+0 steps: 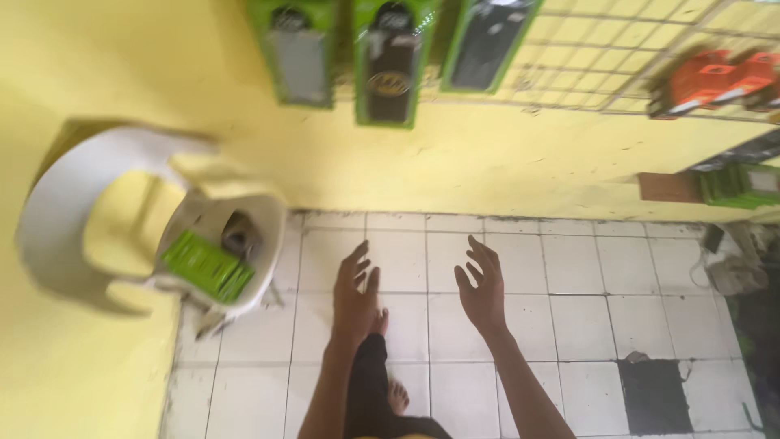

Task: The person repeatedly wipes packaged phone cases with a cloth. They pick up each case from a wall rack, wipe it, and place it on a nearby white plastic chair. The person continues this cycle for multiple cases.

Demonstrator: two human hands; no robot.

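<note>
My left hand (355,294) and my right hand (481,284) are held out side by side over the white tiled floor (569,325), fingers spread, holding nothing. Both point toward the yellow wall (455,162). A white plastic chair (89,211) stands to the left of my left hand, with a green packet (207,267) and a dark object (240,236) on its seat. My bare foot (396,397) shows below, between my forearms.
Green-edged packaged goods (388,61) hang on the wall above. A wire rack (617,57) at upper right carries orange packets (711,77). A green box (739,185) sits on a low ledge at right. One floor tile (654,396) is dark.
</note>
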